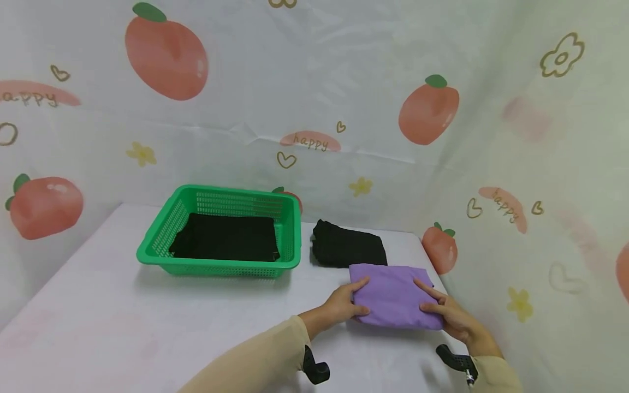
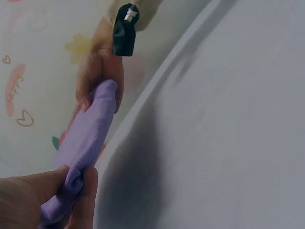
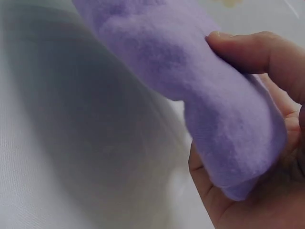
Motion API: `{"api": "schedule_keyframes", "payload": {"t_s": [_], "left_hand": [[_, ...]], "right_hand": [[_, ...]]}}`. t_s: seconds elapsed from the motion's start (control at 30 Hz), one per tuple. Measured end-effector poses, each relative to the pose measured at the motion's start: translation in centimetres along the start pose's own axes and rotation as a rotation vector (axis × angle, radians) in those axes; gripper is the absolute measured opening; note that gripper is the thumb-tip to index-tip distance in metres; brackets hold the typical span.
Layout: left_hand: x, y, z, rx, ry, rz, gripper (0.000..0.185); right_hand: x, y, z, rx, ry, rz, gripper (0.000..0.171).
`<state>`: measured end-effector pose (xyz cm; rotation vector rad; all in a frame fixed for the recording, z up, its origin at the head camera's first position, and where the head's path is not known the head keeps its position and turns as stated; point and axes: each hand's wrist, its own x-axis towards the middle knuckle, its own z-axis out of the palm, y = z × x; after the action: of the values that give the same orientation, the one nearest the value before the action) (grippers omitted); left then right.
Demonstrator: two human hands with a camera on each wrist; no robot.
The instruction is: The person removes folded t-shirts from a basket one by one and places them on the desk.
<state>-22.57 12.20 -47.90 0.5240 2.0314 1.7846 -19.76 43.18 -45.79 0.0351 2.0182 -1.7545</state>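
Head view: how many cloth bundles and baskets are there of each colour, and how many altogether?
Black: 2, one folded black bundle in the basket, another black bundle on the table
Purple: 1, the purple bundle
Green: 1, the basket
Total: 4

- You have room over the white table point(image 1: 123, 327), before the green basket point(image 1: 221, 267).
- Black cloth point(image 1: 349, 245) obstructs you just beyond the purple cloth point(image 1: 390, 297).
- Patterned backdrop point(image 1: 491, 136) bounds your right.

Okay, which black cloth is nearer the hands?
The black cloth on the table, just beyond the purple cloth that the left hand and right hand hold; the other black cloth lies in the basket, farther left.
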Motion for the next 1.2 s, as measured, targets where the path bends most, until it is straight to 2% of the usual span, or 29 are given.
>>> {"api": "schedule_keyframes", "payload": {"t_s": [0.23,0.5,0.63,0.8,0.87,1.1,1.17,1.2], "left_hand": [[1.3,-0.7,1.0,0.016,0.005,-0.002,0.077],[2.1,-1.4,2.1,0.004,0.013,-0.047,0.078],[2.7,-1.6,2.3,0.046,0.045,-0.05,0.077],[3.4,-1.5,2.4,0.061,0.044,-0.075,0.076],[3.6,-1.5,2.4,0.083,0.042,-0.083,0.076],[4.3,-1.3,2.6,0.259,0.076,-0.058,0.074],[4.3,-1.3,2.7,0.279,0.088,-0.059,0.073],[4.4,-1.3,2.7,0.249,0.084,-0.064,0.074]], "right_hand": [[0.5,1.3,-1.4,0.007,0.032,0.037,0.066],[0.8,2.2,-2.7,-0.01,0.021,0.082,0.064],[1.3,2.4,-3.1,-0.011,0.018,0.085,0.063],[1.8,2.3,-3.2,-0.021,0.05,0.08,0.065],[1.9,2.3,-3.1,-0.028,0.073,0.085,0.066],[2.1,2.6,-2.8,-0.025,0.163,0.129,0.066],[2.1,2.6,-2.8,-0.046,0.176,0.134,0.067],[2.1,2.6,-2.8,-0.058,0.177,0.134,0.068]]}}
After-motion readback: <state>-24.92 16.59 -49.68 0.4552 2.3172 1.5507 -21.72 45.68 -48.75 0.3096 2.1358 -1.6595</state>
